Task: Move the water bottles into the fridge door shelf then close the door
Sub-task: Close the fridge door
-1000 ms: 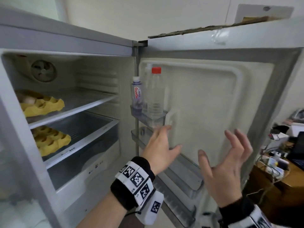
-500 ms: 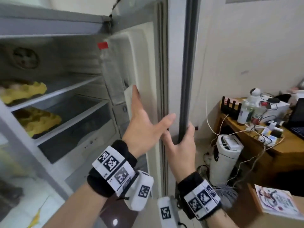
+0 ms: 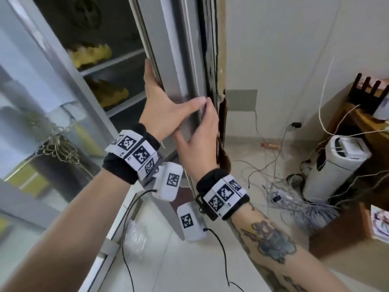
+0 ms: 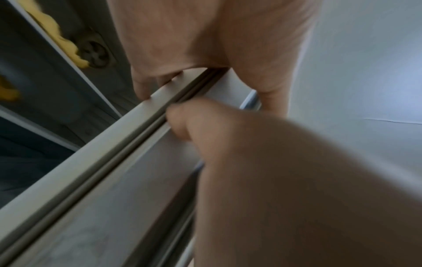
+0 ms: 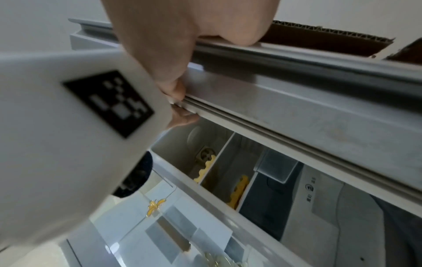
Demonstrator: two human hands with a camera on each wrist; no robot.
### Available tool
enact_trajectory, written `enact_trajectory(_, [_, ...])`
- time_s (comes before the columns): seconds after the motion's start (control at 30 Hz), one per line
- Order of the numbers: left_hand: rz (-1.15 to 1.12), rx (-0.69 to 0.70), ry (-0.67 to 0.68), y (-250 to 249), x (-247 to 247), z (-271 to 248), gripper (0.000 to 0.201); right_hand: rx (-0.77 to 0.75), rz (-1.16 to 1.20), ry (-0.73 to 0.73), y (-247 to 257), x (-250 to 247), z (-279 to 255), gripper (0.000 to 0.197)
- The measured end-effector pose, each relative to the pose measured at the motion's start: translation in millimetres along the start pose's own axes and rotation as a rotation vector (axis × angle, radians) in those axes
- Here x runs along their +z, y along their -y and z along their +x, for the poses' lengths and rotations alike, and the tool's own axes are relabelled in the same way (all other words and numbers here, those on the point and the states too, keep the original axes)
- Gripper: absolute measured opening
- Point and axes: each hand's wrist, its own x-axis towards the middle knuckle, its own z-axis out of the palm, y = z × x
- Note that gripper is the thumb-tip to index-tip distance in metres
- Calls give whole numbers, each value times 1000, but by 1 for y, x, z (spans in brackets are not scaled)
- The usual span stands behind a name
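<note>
**A:** What has changed since half a second ago?

**B:** The fridge door (image 3: 176,66) has swung further toward the cabinet. The gap onto the inside is narrower now, and the red-capped bottle seen earlier on the door shelf is out of sight behind the door's edge.

**A:** So where are the water bottles?

**B:** I cannot see them in any view; the door's inner face is turned away from the head camera.

**A:** And the hands?

**B:** Both are on the door's free edge. The left hand (image 3: 162,106) has its fingers stretched up along the inner side by the seal, and its thumb lies across the grey edge face, so the edge sits between thumb and fingers. The right hand (image 3: 195,140) is just below and touches it. Its fingers are curled round the outer side of the edge, with the thumb on the near face. In the left wrist view the fingertips (image 4: 141,90) rest on the seal's lip.

**A:** What is still visible inside?

**B:** Two yellow egg trays (image 3: 90,53) on separate shelves, one above the other.

**A:** Anything around the fridge?

**B:** A white bin (image 3: 336,165) stands on the floor to the right among loose cables (image 3: 280,186), beside a wooden desk (image 3: 357,116).
</note>
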Motion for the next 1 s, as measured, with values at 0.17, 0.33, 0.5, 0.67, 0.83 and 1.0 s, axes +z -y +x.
enact_trajectory(0.17, [52,-19,-80,27,-37,7,133,-111,-73,96,5,39,-10,88])
enact_trajectory(0.33, [276,21,-98,57,-74,13,139,-198,-188,97,3,88,-15,74])
enact_trajectory(0.5, [519,26,-98,101,-118,37,130,-322,-262,129,1,144,-10,68])
enact_trajectory(0.67, [663,68,-84,140,-152,62,117,-385,-358,124,-1,198,-4,70])
enact_trajectory(0.83, [715,69,-16,170,-182,86,102,-416,-423,119,3,250,2,70])
enact_trajectory(1.0, [608,145,27,188,-186,96,100,-380,-403,3,5,279,-2,61])
